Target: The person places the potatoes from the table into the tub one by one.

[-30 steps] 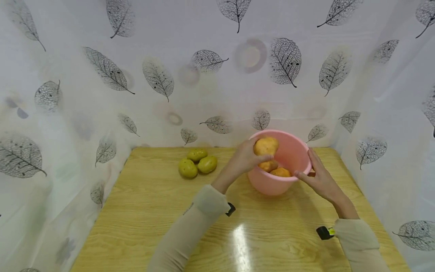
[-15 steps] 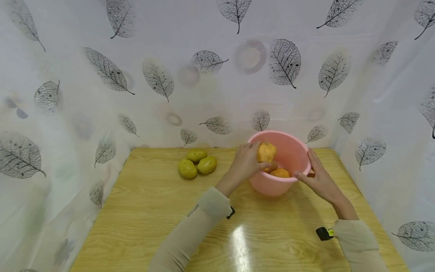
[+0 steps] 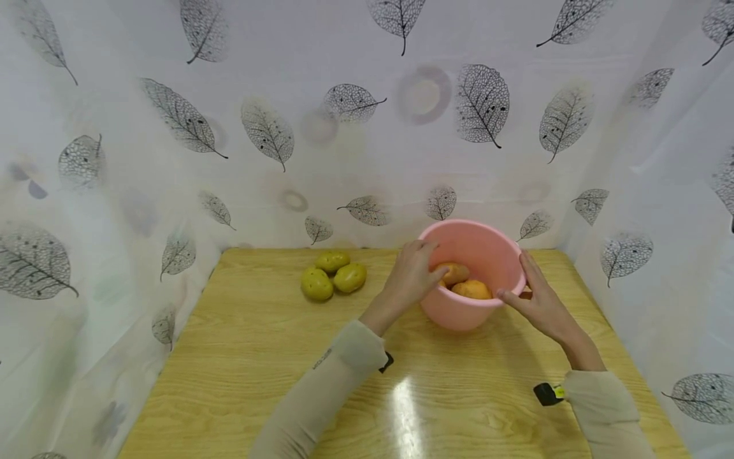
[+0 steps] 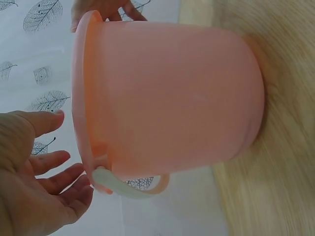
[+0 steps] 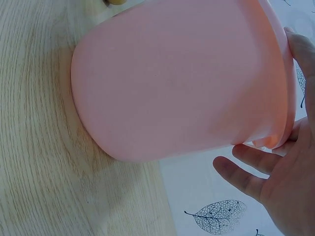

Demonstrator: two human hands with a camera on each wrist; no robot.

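In the head view, a pink plastic bucket [image 3: 473,306] stands on the wooden table [image 3: 258,357], near the back right corner. Inside it lie two orange-brown potatoes [image 3: 466,284], one beside the other. The left hand [image 3: 414,275] reaches over the near left rim, its fingers relaxed and just at the nearer potato; I cannot tell if they touch it. The right hand [image 3: 539,299] rests against the right side of the bucket with straight fingers, the thumb at the rim. Three greenish potatoes [image 3: 334,274] lie together on the table, to the left of the bucket and well apart from it.

In the left wrist view, the left hand [image 4: 34,177] is spread, palm free and holding nothing, just beside the bucket's rim [image 4: 81,98] and its white handle [image 4: 128,184].

In the right wrist view, the right hand [image 5: 288,172] lies flat at the rim of the bucket [image 5: 177,78], fingers straight, grasping nothing. The bucket stands on the table [image 5: 44,147].
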